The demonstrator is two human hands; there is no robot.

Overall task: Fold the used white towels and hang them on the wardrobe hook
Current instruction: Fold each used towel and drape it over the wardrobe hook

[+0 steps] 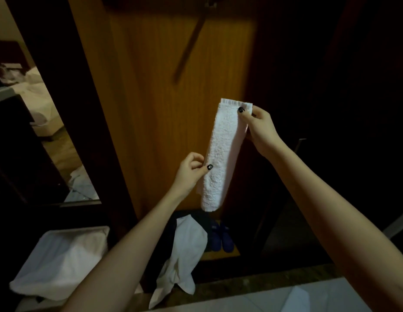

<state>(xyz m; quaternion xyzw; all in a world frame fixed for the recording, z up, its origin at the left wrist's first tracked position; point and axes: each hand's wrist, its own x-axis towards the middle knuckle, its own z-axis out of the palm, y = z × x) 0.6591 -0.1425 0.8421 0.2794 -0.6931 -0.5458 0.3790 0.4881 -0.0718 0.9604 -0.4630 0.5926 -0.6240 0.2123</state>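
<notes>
A small white towel (220, 154), folded into a long narrow strip, hangs in front of the open wooden wardrobe. My right hand (259, 129) pinches its upper right corner. My left hand (191, 170) pinches its left edge lower down, thumb on the cloth. A dark wooden hanger (189, 46) hangs slanted from a metal hook (210, 4) at the wardrobe's top edge. A second white cloth (184, 248) lies draped over the wardrobe's lower shelf, trailing to the floor.
A bin lined with white cloth (60, 262) stands at the lower left. Blue slippers (220, 237) sit on the wardrobe's bottom shelf. A mirror (38, 113) on the left reflects a bed. Dark wardrobe doors flank the right.
</notes>
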